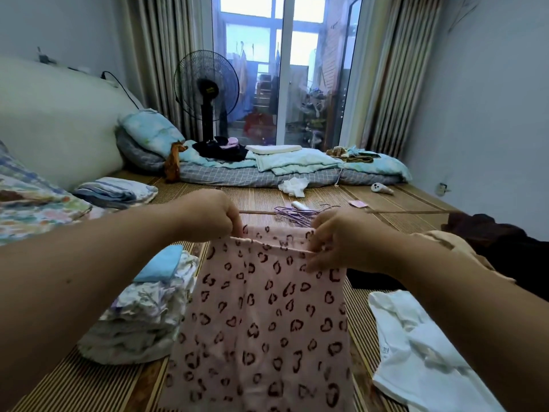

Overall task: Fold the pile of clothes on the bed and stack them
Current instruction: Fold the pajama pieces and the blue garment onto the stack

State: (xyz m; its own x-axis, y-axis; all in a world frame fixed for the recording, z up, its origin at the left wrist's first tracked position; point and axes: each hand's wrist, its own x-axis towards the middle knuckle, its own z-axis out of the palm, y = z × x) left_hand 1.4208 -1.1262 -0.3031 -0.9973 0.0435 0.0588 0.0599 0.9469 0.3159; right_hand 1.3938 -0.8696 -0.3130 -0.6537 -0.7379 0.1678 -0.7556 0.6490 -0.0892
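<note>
Holding up the pink garment (261,316) over the mat (89,385), mid-view, letting it hang down toward the camera. Pinching its top hem near the left corner with the left hand (212,217), fingers curled tight on the cloth. Gripping the same hem near the right corner with the right hand (335,242), thumb and fingers closed on the fold. Working between a stack (142,316) of folded clothes on the left, topped with a blue piece (160,263), and a white shirt (416,352) spread on the mat on the right. Facing purple hangers (294,214) just beyond the hands, with dark clothes (505,251) and a beige piece (445,240) heaped at far right.
</note>
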